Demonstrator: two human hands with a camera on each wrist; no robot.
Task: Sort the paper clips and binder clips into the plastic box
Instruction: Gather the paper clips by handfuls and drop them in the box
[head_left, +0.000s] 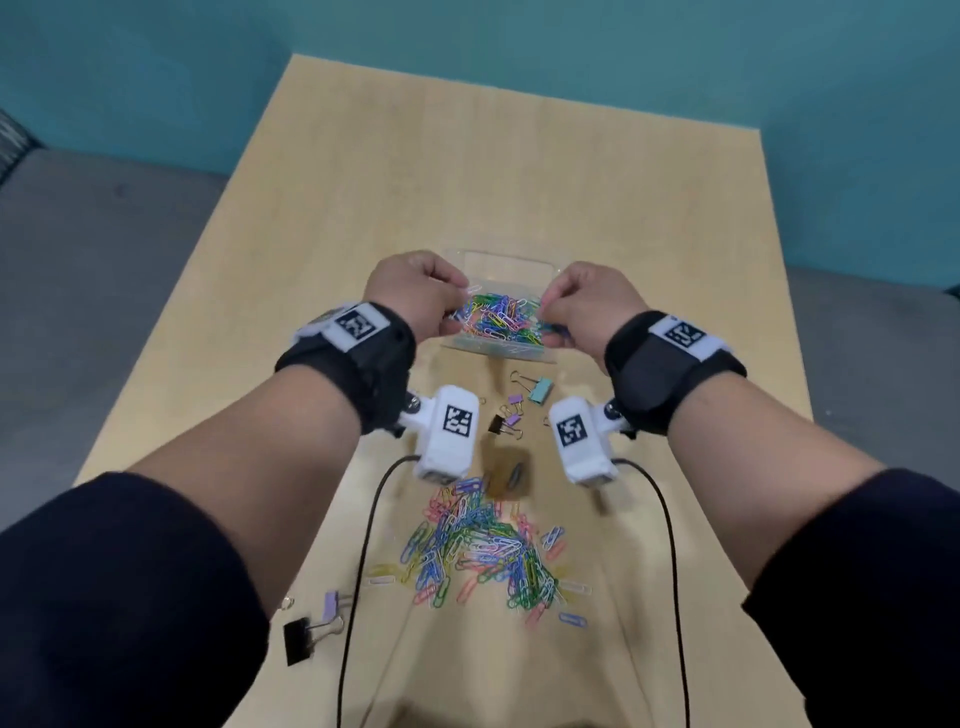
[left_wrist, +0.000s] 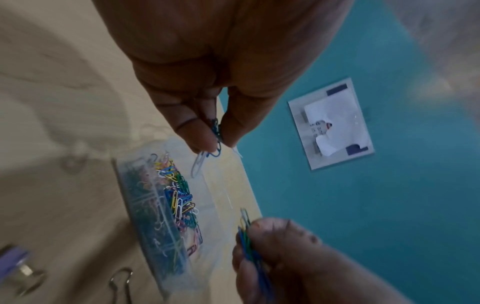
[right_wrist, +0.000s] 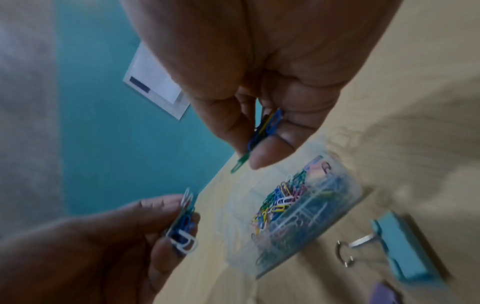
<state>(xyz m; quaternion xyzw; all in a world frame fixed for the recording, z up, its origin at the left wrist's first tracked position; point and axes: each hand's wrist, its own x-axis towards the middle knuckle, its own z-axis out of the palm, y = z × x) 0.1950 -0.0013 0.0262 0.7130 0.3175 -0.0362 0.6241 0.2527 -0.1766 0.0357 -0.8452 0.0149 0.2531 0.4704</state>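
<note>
The clear plastic box (head_left: 498, 260), at centre frame on the light wooden table (head_left: 363, 208), already holds many coloured paper clips. The left hand (head_left: 415, 296) and right hand (head_left: 587, 301) each pinch a small bunch above it. A large heap of paper clips (head_left: 483, 545) lower centre and every pastel and black binder clip (head_left: 540, 389) remain outside: roughly partway.

Both hands hide the side rims of the plastic box (head_left: 501, 260), and motion blur smears its wrist-view contents.
</note>
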